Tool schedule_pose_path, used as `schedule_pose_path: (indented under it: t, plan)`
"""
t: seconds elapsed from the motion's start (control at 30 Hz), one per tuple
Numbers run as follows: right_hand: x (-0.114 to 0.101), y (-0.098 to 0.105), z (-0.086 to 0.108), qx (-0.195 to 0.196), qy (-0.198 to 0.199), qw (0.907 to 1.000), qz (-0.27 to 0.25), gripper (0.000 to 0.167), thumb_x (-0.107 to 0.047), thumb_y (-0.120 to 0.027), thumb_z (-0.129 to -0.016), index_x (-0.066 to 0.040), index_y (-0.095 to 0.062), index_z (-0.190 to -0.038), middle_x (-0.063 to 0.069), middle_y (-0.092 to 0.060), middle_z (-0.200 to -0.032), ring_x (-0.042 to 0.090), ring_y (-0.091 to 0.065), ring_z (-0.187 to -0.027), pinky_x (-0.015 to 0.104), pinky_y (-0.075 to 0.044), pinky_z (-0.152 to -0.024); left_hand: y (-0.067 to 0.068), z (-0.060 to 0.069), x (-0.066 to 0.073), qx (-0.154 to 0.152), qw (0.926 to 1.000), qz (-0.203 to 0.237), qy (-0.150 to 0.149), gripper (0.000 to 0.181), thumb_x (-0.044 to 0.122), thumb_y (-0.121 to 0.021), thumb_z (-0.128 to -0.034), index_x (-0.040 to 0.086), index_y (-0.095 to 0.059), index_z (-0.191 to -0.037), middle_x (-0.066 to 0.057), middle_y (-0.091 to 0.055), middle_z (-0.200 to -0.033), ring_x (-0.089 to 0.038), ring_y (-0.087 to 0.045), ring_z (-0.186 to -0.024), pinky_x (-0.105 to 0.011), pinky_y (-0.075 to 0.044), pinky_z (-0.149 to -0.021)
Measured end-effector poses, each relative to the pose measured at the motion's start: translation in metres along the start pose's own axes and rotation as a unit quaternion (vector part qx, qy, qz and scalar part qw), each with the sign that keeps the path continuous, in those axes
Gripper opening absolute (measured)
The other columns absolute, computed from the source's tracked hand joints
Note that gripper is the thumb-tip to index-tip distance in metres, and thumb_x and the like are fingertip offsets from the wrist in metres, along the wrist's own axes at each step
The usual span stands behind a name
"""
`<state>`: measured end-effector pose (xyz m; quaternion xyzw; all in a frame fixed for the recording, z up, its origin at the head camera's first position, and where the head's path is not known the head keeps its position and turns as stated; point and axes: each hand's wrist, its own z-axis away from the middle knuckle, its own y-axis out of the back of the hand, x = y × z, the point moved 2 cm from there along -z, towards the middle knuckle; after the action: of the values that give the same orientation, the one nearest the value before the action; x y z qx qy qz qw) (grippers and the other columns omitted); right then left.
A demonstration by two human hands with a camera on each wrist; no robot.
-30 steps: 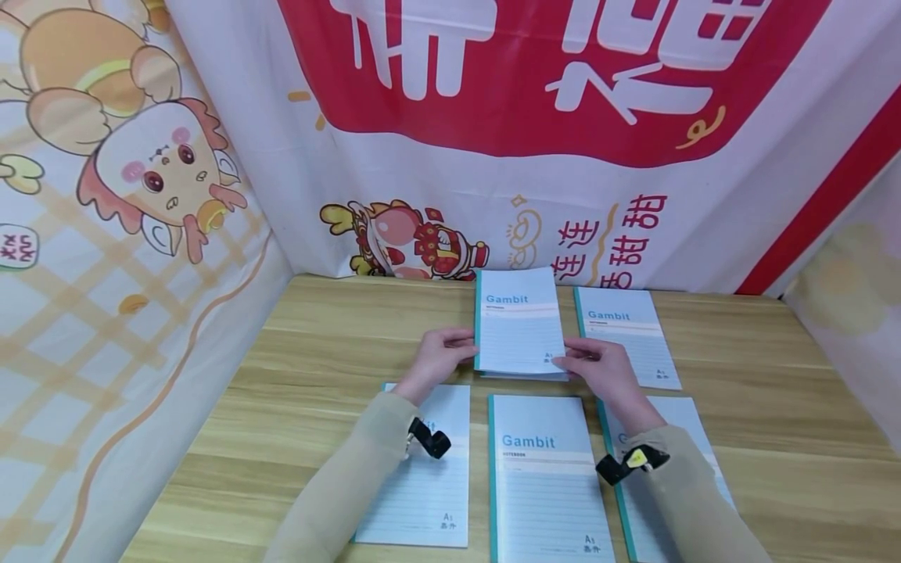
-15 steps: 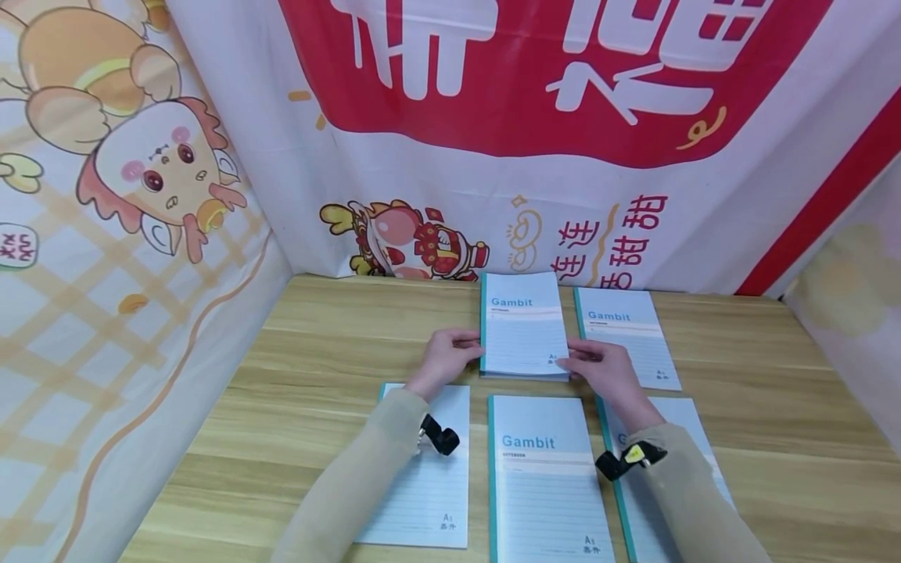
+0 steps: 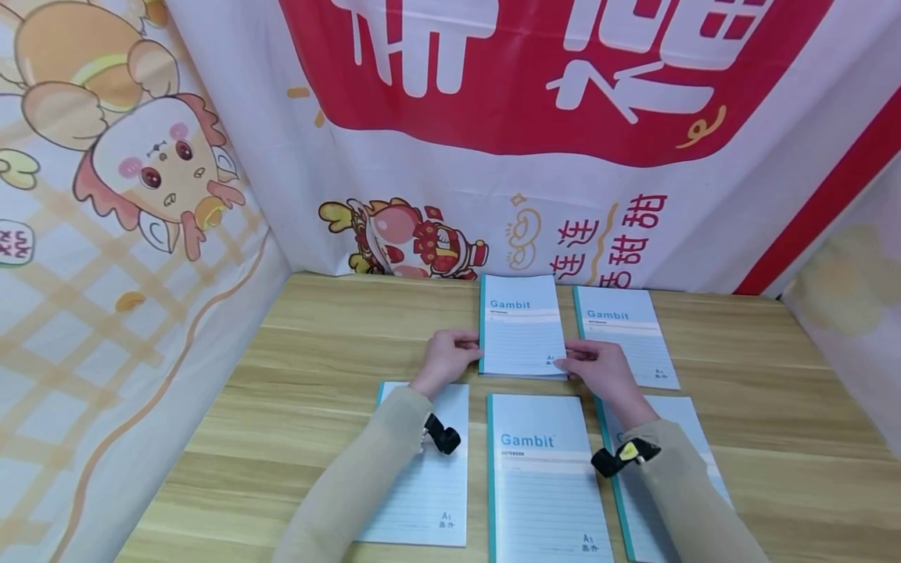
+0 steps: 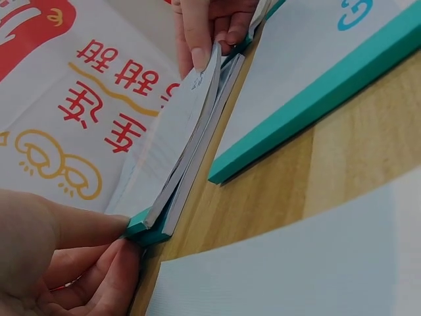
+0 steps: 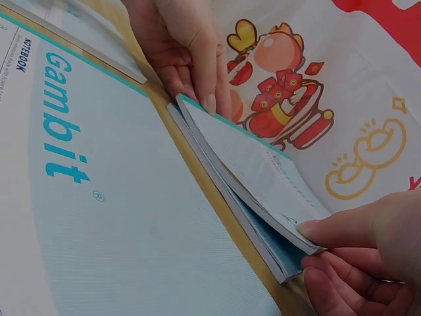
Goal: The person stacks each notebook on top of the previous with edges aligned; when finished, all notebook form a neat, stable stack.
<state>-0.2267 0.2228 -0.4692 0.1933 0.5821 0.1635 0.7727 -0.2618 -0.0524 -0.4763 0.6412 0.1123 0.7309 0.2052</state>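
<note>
Notebooks (image 3: 545, 493), three in a row, lie nearest on a wooden table (image 3: 338, 328), with sleeves (image 3: 352, 485) above the left and right ones. Just beyond, between the left hand (image 3: 446, 360) pinching its spine side and the right hand (image 3: 605, 371) pinching its opposite near corner, a top notebook (image 3: 522, 336) sits over a lower notebook (image 5: 271, 229), slightly parted. Another notebook (image 3: 642, 344) lies to the right, before a printed cloth (image 3: 493, 137).

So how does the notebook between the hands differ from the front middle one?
The upper notebook is held by the left hand and right hand, while no hand touches the front notebook. The upper notebook sits over a lower notebook, a gap between them; the front notebook lies flat. Both have pale blue covers reading Gambit and teal spines.
</note>
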Motion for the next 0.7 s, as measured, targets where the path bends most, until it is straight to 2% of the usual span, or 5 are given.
schedule_pose_path:
  t: [0.2, 0.37, 0.7]
  plan:
    - [-0.0025, 0.0, -0.0002, -0.005, -0.004, 0.9998, 0.02, 0.047, -0.026, -0.076, -0.095, -0.006, -0.064, -0.135, 0.012, -0.069, -0.118, 0.021, -0.067, -0.097, 0.034, -0.058, -0.086, 0.0004, 0.0002, 0.0004, 0.003, 1.0, -0.005, -0.002, 0.028, 0.011, -0.077, -0.0923, 0.01, -0.073, -0.12, 0.002, -0.071, -0.097, -0.013, -0.067, -0.09, -0.03, -0.058, -0.083]
    - [-0.0019, -0.0012, -0.0007, -0.007, 0.007, 0.9987, 0.049, 0.046, -0.026, -0.076, -0.095, -0.006, -0.065, -0.135, 0.011, -0.07, -0.117, 0.022, -0.067, -0.096, 0.035, -0.058, -0.085, -0.0008, -0.0006, 0.0006, 0.012, 0.9998, -0.015, 0.001, 0.027, 0.012, -0.079, -0.0909, 0.011, -0.074, -0.118, 0.004, -0.072, -0.094, -0.012, -0.067, -0.088, -0.03, -0.058, -0.082]
    - [-0.0022, -0.0027, -0.0013, -0.011, 0.013, 0.9964, 0.083, 0.046, -0.026, -0.075, -0.096, -0.006, -0.064, -0.136, 0.012, -0.069, -0.118, 0.024, -0.065, -0.095, 0.035, -0.057, -0.082, -0.0013, -0.0003, 0.0015, 0.019, 0.9997, -0.009, 0.013, 0.027, 0.012, -0.081, -0.0892, 0.013, -0.075, -0.116, 0.005, -0.072, -0.092, -0.012, -0.067, -0.086, -0.03, -0.058, -0.082]
